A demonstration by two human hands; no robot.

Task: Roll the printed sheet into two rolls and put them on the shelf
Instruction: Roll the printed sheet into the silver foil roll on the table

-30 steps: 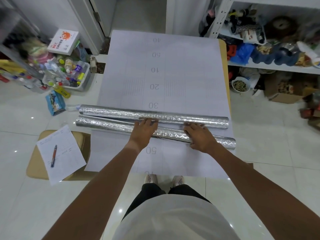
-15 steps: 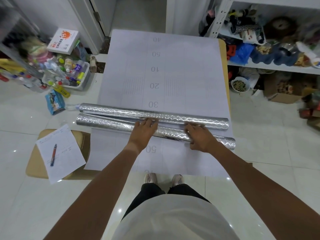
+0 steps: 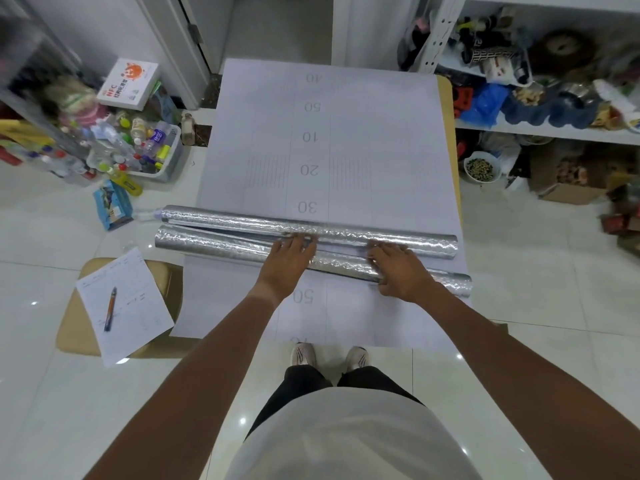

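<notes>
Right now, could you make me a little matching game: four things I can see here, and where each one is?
Things:
1 pen
2 left hand
3 orange-and-white box
4 bowl of seeds

Places:
A under the shelf, on the floor
B on the near silver roll
C on a written sheet
D above the bin of bottles

Pairs: 1-C, 2-B, 3-D, 4-A

The sheet [image 3: 363,133] bears upside-down numbers 40, 50, 10, 20, 30 beyond the left hand [image 3: 289,263], 50 just behind it. A box [image 3: 126,83] far left reads "NFC".
</notes>
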